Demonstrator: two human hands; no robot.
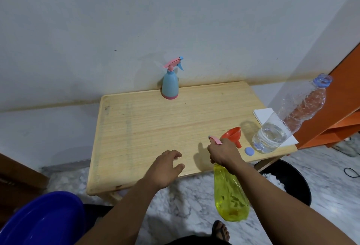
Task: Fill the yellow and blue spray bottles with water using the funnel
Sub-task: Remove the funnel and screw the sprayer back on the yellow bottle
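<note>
While the right hand [224, 152] grips the neck of the yellow spray bottle [230, 194], its fingers [213, 159] wrapped tight around the top, the bottle hangs below the near edge of the wooden surface [155, 127], over the marble floor [191, 201]. A pink trigger piece [215, 139] sticks out above that fist. The left hand [165, 168] hovers over the surface beside it, fingers loosely spread and curled, holding nothing. An orange funnel [232, 135] lies tipped on its side just behind the right hand, and a small blue cap [249, 151] rests near it. A clear water bottle [288, 116], uncapped and partly full, stands at the right edge on white paper [263, 114]. At the far edge, against the wall, the blue spray bottle [170, 84] stands upright with its pink and blue sprayer on. It may be empty, but its body is opaque. A blue basin [39, 219] sits at lower left, and a black bin [292, 178] on the floor at right.
</note>
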